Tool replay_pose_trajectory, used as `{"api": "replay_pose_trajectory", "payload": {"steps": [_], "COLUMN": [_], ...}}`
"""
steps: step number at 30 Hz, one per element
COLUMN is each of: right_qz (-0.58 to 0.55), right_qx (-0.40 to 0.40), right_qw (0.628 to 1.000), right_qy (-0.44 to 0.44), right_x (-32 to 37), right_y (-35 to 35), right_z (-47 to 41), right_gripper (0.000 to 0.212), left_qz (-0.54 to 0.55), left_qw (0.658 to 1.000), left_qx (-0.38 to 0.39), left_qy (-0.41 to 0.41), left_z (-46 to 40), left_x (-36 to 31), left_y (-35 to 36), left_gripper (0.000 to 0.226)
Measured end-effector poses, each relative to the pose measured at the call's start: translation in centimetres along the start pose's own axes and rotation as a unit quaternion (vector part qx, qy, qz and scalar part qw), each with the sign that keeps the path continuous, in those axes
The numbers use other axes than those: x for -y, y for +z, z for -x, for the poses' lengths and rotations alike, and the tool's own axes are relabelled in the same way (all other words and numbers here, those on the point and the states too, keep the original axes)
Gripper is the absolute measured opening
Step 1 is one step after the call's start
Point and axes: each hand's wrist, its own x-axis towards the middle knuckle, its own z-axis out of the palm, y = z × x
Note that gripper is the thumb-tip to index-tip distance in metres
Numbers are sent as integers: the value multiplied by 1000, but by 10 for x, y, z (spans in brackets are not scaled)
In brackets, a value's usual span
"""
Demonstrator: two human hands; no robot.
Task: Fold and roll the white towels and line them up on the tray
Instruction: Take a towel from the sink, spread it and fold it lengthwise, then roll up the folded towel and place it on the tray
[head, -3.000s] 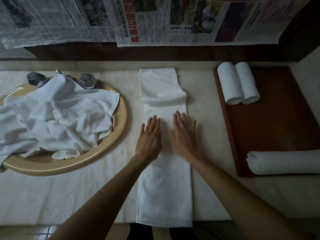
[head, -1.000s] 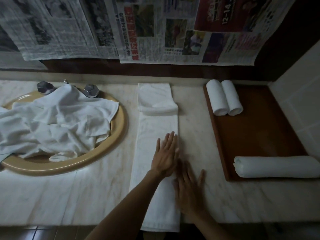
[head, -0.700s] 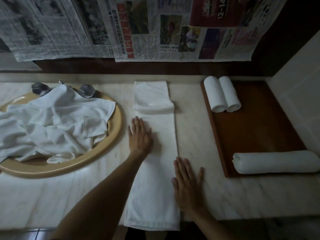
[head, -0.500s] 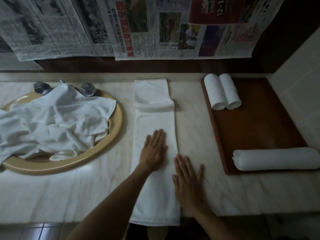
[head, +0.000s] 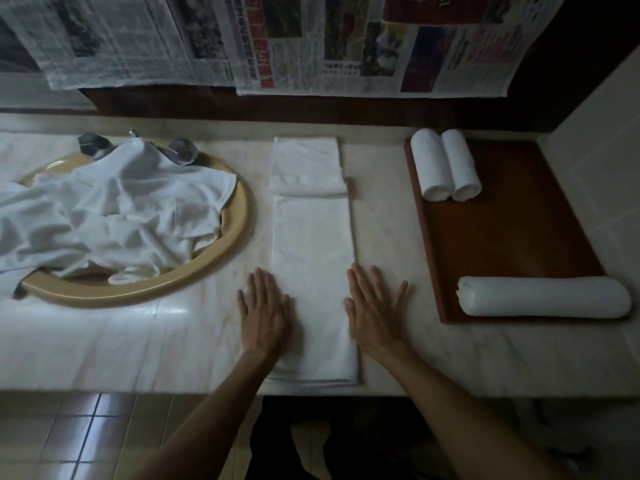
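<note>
Left hand [head: 265,311] and right hand [head: 375,311] lie flat, fingers straight, gripping nothing. They flank the folded white towel [head: 313,268] on the marble counter [head: 138,341].

Folded towel strip [head: 313,258] lies flat; three rolled towels [head: 445,166] on tray [head: 512,230].

Newspaper sheets [head: 346,43]: print too blurred

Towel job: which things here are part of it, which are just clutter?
In the job:
- folded towel strip, left hand and right hand flat at its edges
- wooden tray
- two small rolled towels
- long rolled towel
- loose towels in sink

Lying about:
- tap handles
- newspapers
</note>
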Motion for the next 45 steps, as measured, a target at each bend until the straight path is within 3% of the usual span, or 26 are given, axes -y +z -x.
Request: {"api": "replay_pose_trajectory", "payload": {"steps": [1, 4, 8, 10, 13, 15, 18, 20, 26, 36, 39, 45], "right_qz": [2, 4, -19, -59, -188, -228, -210, -202, -179, -160, -176, -182], "right_qx": [0, -1, -25, -75, -151, -120, -69, -80, -136, -125, -121, -15], "right_qw": [1000, 1000, 1000, 995, 955, 939, 936, 934, 936, 963, 968, 983], "right_qy": [1, -4, -1, -34, -175, -230, -275, -284, -270, -178, -132, -14], "right_x": [0, -2, 3, 16, 26, 24, 14, 9, 1, -1, 4, 16], "right_y": [1, -1, -9, -18, -14, -9, 2, 4, 4, 7, 6, -2], "right_z": [-1, -6, -2, 11, 45, 69, 88, 95, 109, 121, 122, 117], "right_gripper": [63, 64, 60, 57, 23, 13, 22, 17, 5, 8, 19, 22], "left_qz": [9, -24, -59, -45, 13, 17, 28, 48, 77, 34, 18, 48], "left_qw": [1000, 975, 992, 985, 968, 961, 957, 958, 961, 962, 964, 977], "left_qx": [3, 63, 78, 80, 60, 60, 66, 51, 14, 12, 37, 73], "left_qy": [25, 212, 77, 147, 244, 269, 282, 278, 265, 270, 262, 192], "left_z": [5, 33, 50, 58, 75, 85, 96, 101, 108, 109, 109, 99], "left_x": [-3, -6, 5, 6, 15, 25, 38, 42, 45, 47, 48, 44], "left_y": [-3, 2, -14, -27, -38, -37, -32, -28, -19, -23, -25, -36], "left_gripper": [71, 62, 68, 64, 40, 31, 31, 31, 26, 21, 42, 19]}}
